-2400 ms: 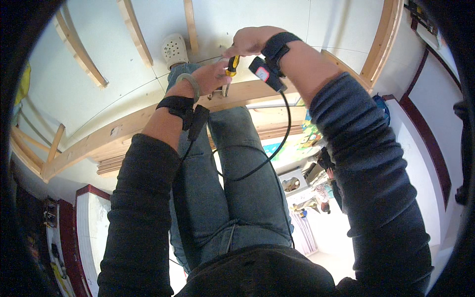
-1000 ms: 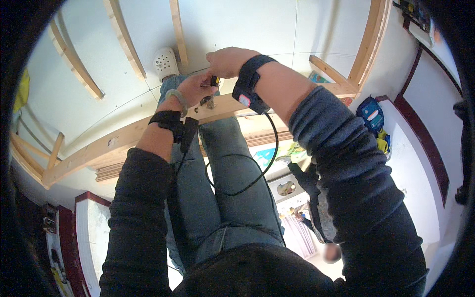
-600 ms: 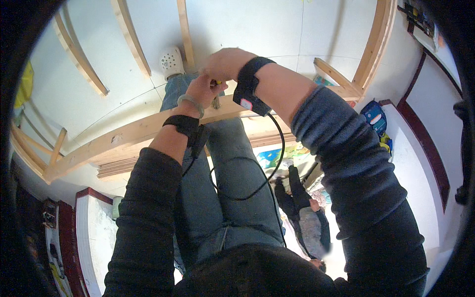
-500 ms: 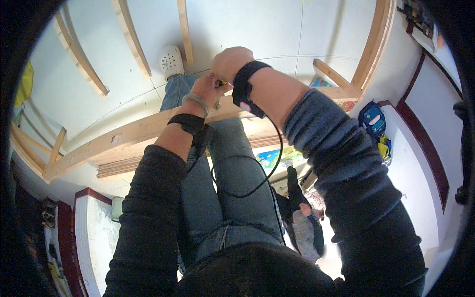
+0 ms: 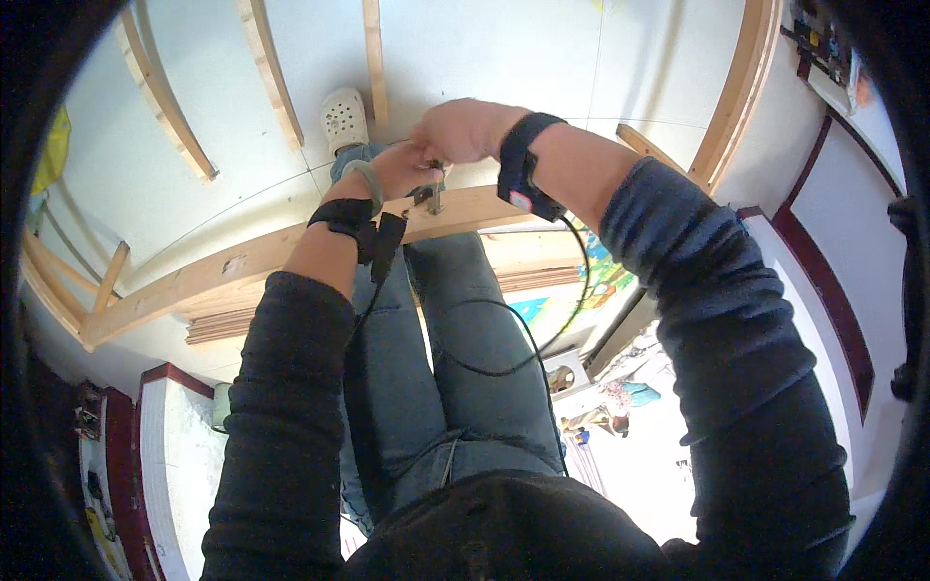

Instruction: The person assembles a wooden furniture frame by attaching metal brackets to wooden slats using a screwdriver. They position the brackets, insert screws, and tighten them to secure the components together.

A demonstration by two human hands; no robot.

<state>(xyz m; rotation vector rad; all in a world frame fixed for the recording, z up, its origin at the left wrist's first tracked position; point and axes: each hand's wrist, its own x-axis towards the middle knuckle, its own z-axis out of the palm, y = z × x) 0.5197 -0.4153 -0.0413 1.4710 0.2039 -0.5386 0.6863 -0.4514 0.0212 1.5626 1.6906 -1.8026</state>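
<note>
Wooden beam (image 5: 262, 249): my right hand (image 5: 468, 129) and left hand (image 5: 399, 168) were positioned close to a metal piece (image 5: 435, 201).
The beam crossed in front of me. My jeans-clad legs (image 5: 494, 407) extended up to it, a stance likely intended to keep it within close reach. A stack of thin boards (image 5: 228, 321) showed along the beam's near side. My right hand, wrist bent, overlapped the left in view, probably for finer control; its fingers curled inward, and I could not tell what they gripped. My left fingers were bent near the metal piece's upper end, perhaps to steady it; whether they pinched anything could not be determined. The metal piece was on the beam, with a small dark part (image 5: 421, 196) just beside it.
</note>
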